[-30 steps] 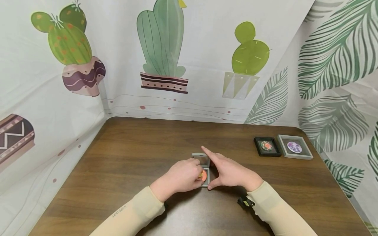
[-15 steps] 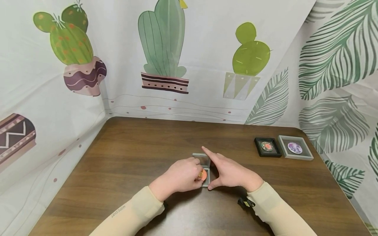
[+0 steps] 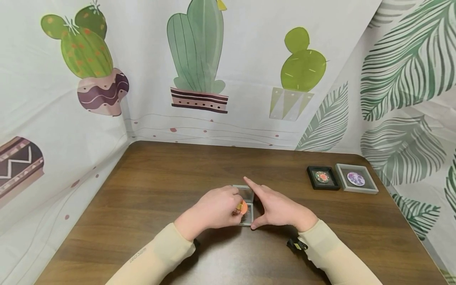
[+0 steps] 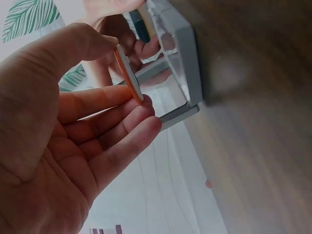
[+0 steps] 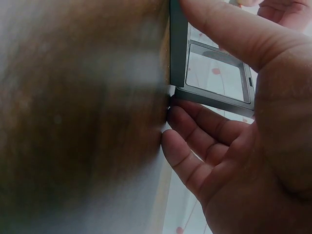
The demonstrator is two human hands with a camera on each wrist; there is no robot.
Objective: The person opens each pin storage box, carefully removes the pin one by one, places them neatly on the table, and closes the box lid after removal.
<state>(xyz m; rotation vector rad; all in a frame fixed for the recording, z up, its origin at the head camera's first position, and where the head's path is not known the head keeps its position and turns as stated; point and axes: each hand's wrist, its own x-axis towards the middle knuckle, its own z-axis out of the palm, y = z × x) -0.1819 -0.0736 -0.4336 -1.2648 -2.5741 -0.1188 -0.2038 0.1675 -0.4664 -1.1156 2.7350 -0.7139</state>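
My left hand (image 3: 219, 208) pinches an orange round badge (image 3: 244, 208) between thumb and fingers. In the left wrist view the badge (image 4: 127, 73) is tilted, its edge toward the camera, apart from the case. Below it on the table lies a small grey display case (image 3: 252, 215) with a clear window, its hinged lid (image 3: 246, 194) raised at the back. My right hand (image 3: 281, 206) holds the case from the right. The thumb touches the near right corner, and the other fingers reach behind the lid (image 5: 214, 100). The left fingers hide part of the badge.
At the back right of the brown wooden table (image 3: 160, 166) lie a black case (image 3: 313, 183) with a round badge inside and a larger grey case (image 3: 372, 186) with a purple badge. Printed cloth (image 3: 249, 79) hangs behind and beside the table.
My left hand has moved slightly left with the orange badge, lifting it off the case, so more of the case's inside shows. The right hand has stayed in place.
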